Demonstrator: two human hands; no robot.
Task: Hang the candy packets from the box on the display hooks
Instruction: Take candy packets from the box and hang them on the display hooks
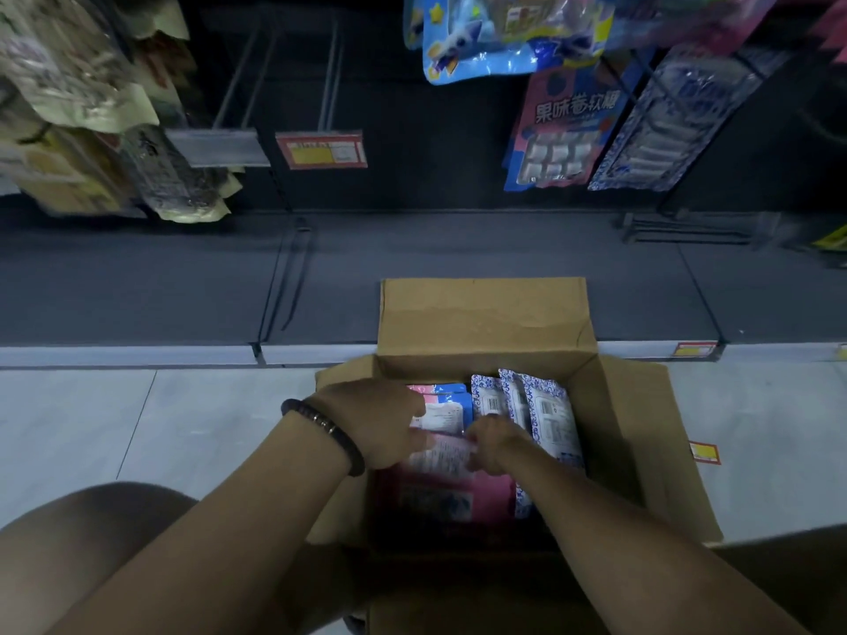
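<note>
1. The pink candy packet point(447, 453) lies in the cardboard box point(632, 451), between both hands.
2. The left hand point(380, 421) bends its fingers onto the packet's left edge; grip unclear.
3. The right hand point(495, 444) curls its fingers round the right edge.

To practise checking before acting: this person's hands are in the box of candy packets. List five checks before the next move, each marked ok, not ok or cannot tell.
1. Brown cardboard box open, flaps folded out: ok.
2. Pink plastic candy packets reachable inside it: ok.
3. Left hand and right hand both on the pink packets: ok.
4. Fingers holding just one packet: cannot tell, blurred.
5. Bare metal wire display hooks free for hanging: ok.
</note>
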